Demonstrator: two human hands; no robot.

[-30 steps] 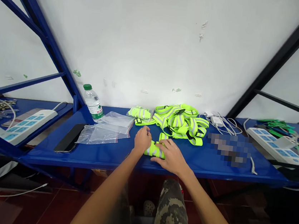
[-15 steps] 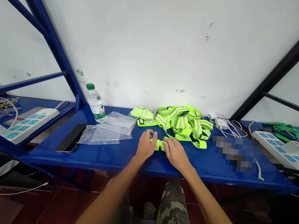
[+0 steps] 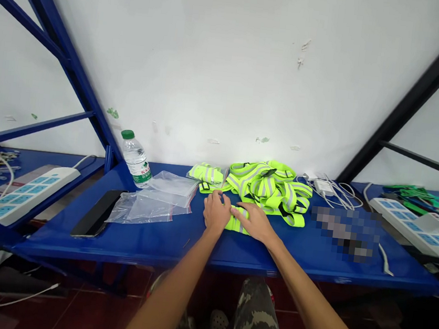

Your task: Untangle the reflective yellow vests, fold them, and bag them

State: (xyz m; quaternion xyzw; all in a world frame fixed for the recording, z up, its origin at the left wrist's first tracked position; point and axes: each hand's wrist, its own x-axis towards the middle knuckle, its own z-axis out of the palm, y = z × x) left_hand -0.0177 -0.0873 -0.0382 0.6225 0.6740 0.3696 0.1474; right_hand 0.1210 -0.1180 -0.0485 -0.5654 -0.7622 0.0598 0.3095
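Near the front of the blue table (image 3: pixel 194 246), a folded neon-yellow reflective strap (image 3: pixel 238 226) with grey bands lies under both my hands. My left hand (image 3: pixel 217 210) is closed on its left side, fingers curled. From the right, my right hand (image 3: pixel 255 221) grips the upper part, its fingertips meeting the left hand's. Part of the strap is hidden beneath the fingers. Just behind is a loose heap of reflective straps (image 3: pixel 268 186) with black buckles. Left of the heap sits a bagged reflective strap (image 3: pixel 206 173), folded in clear plastic.
Clear zip bags (image 3: pixel 151 204) overlap on the left, beside a black phone (image 3: pixel 97 213) and a water bottle (image 3: pixel 136 159). A white charger with cables (image 3: pixel 324 187) lies at back right, near a blurred-out object (image 3: pixel 344 231). Power strips (image 3: pixel 36 194) flank both sides.
The folded strap now shows wider and more of it is visible below my hands. My right hand has shifted over its top towards my left hand. The camera view has tilted slightly.
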